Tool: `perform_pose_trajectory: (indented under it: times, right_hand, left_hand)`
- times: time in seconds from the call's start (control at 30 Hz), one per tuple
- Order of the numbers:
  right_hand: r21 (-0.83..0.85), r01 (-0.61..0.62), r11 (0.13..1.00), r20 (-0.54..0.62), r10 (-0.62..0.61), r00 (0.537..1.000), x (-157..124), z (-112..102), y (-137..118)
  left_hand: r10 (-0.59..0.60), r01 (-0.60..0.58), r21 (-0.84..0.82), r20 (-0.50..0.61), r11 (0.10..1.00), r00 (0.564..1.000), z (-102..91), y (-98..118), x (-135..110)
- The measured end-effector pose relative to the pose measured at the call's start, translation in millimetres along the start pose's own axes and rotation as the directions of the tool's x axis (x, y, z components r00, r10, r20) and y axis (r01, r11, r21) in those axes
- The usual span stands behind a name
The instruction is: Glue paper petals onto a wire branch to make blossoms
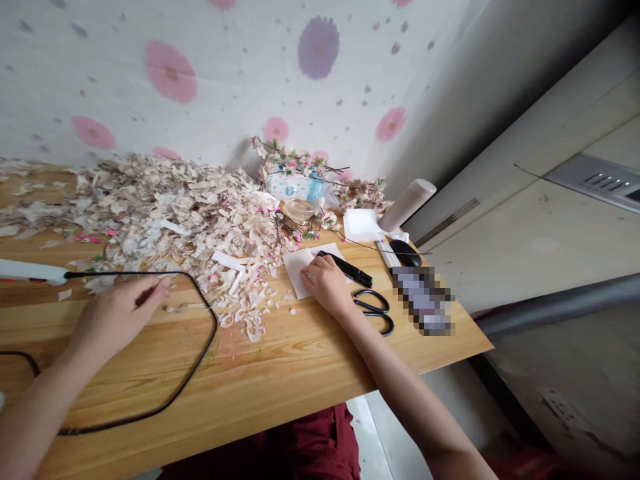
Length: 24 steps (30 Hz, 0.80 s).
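Observation:
My right hand (pixel 327 283) is closed around a black marker pen (pixel 353 270), its tip resting on a small white paper square (pixel 297 267) on the wooden table (pixel 280 373). My left hand (pixel 120 313) rests on the table to the left, fingers curled and pinched near a thin stem or scrap at the edge of a big heap of pale artificial flower petals (pixel 165 207). What the left fingers hold is too small to make out. Black-handled scissors (pixel 375 310) lie just right of my right wrist.
A black cable (pixel 200 360) loops across the table from a white tool (pixel 30 270) at the left. At the back stand artificial blossom branches (pixel 310 163), a small clear cup (pixel 299 210), a tissue pack, another white paper (pixel 361 223) and a pinkish cylinder (pixel 407 203). The table's right edge is close.

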State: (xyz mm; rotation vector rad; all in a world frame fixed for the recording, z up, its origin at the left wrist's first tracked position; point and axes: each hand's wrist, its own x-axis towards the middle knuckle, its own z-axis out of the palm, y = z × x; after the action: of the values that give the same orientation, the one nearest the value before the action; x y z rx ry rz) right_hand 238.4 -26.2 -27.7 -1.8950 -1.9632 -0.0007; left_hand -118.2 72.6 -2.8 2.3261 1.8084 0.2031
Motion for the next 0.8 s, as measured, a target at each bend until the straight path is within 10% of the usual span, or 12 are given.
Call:
perform_pose_trajectory:
  times: [0.33, 0.8]
  right_hand:
    - [0.113, -0.113, 0.987, -0.104, 0.124, 0.987, -1.0, -5.1, 19.4]
    - [0.192, -0.076, 0.978, 0.03, 0.072, 0.997, -6.4, -15.4, 31.5]
  left_hand:
    - [-0.005, 0.005, 0.029, -0.013, 1.0, 1.0, -3.4, 2.0, -1.3]
    - [-0.026, 0.024, 0.051, 0.034, 0.998, 0.999, -1.7, 0.5, 0.9]
